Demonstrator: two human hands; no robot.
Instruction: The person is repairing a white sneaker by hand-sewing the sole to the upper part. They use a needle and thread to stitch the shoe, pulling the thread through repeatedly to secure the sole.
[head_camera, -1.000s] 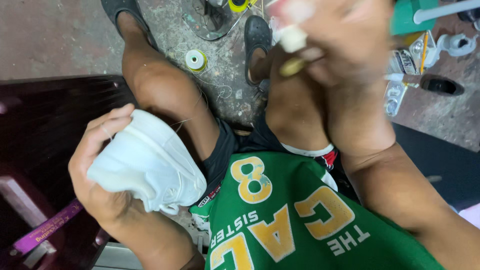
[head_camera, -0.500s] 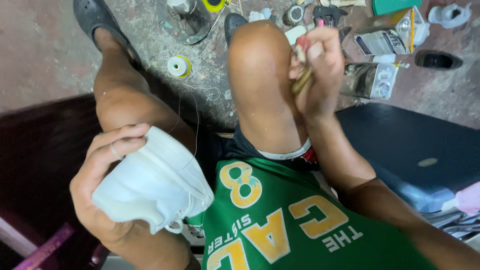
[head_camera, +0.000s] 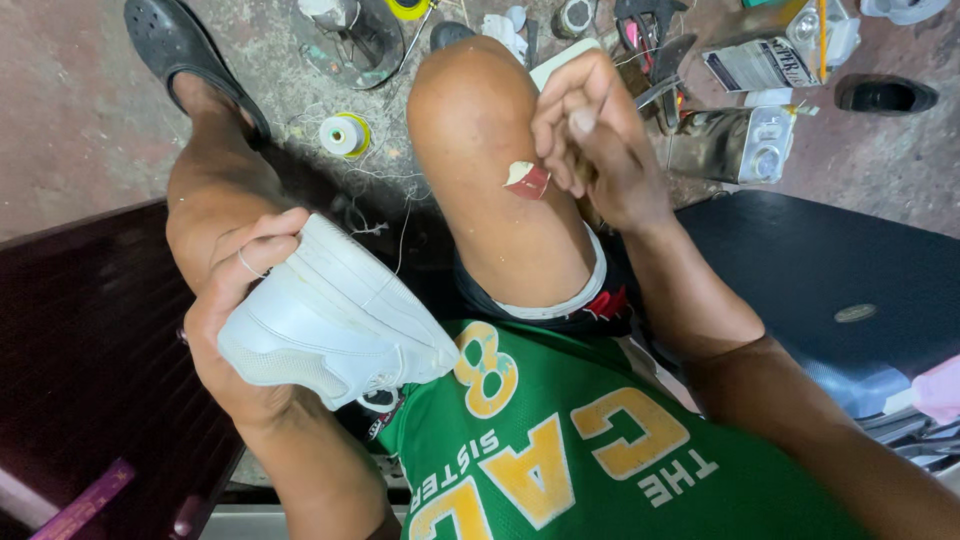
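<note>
The left hand (head_camera: 240, 330) is clenched around a white sneaker (head_camera: 335, 320), fingers curled over its sole edge, the shoe tilted on its side above the left thigh and just beside the green jersey (head_camera: 560, 440) with its yellow print. The right hand (head_camera: 595, 140) is raised beside the right knee (head_camera: 480, 110), fingertips pinched together on something thin — too small to tell what. A small red and white scrap (head_camera: 527, 180) sits against the knee, just under those fingers. On the speckled floor beyond the knees stand two rectangular metal cans: one dull and grimy with a round cap (head_camera: 735, 145), and behind it a paler one with a printed label (head_camera: 775, 60); their contents are hidden. A spool of pale thread with a yellow rim (head_camera: 345, 135) lies between the legs — loose thread trails from it. A black clog (head_camera: 185, 50) covers the left foot, and a black cushioned seat (head_camera: 830, 290) lies to the right.
</note>
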